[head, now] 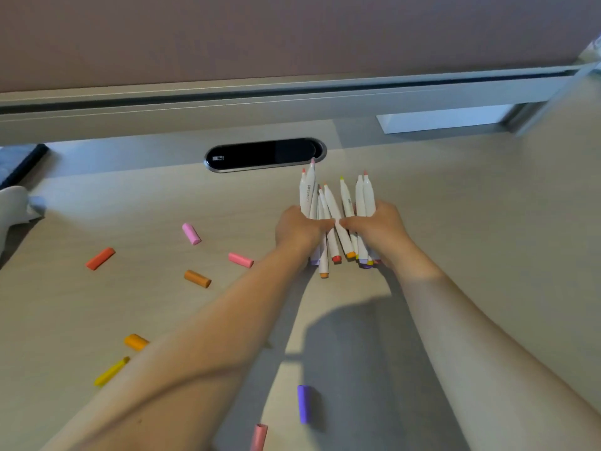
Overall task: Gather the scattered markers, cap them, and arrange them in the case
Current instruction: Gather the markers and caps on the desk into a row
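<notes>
Several white uncapped markers (338,206) lie bunched together on the table, coloured tips pointing away from me. My left hand (300,229) grips the bunch from the left and my right hand (379,224) grips it from the right, thumbs meeting over the middle. Loose caps lie scattered to the left and near me: a pink cap (191,233), a red-orange cap (100,258), a second pink cap (240,259), an orange cap (197,278), an amber cap (136,342), a yellow cap (111,371), a purple cap (303,403) and a salmon cap (259,437). No case is in view.
A black oval cable port (263,154) sits in the wooden table (471,222) just behind the markers. A white object (16,203) and a dark flat item (19,161) lie at the far left. A grey rail and partition run along the back edge.
</notes>
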Motion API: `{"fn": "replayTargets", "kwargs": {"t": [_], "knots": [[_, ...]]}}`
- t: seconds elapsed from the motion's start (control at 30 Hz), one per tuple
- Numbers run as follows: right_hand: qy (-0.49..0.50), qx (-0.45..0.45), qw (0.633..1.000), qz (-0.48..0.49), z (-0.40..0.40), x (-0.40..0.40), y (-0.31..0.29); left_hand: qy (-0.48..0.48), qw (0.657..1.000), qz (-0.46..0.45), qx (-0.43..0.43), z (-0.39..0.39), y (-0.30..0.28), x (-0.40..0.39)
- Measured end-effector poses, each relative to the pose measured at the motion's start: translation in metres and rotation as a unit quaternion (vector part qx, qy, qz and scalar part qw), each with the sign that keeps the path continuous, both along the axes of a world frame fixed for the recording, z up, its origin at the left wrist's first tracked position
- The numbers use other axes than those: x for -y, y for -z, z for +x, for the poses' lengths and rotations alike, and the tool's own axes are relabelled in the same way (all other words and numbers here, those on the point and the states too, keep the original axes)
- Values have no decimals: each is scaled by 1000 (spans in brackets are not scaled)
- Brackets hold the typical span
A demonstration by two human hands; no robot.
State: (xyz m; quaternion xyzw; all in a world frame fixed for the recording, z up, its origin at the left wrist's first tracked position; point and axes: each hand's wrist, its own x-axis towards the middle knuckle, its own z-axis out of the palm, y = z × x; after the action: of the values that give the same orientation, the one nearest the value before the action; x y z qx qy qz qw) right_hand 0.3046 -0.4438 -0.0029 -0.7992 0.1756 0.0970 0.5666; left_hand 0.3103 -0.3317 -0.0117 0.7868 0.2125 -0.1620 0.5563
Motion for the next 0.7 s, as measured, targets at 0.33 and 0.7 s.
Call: {"fn": "replayTargets", "kwargs": {"t": [0.33, 0.7], "knots": [[3, 2, 1000, -29, 13, 10, 16, -42, 998, 31, 20, 0, 0, -6], [25, -2, 995, -100, 13, 21, 19, -36, 993, 111, 35, -1, -2, -18]]}}
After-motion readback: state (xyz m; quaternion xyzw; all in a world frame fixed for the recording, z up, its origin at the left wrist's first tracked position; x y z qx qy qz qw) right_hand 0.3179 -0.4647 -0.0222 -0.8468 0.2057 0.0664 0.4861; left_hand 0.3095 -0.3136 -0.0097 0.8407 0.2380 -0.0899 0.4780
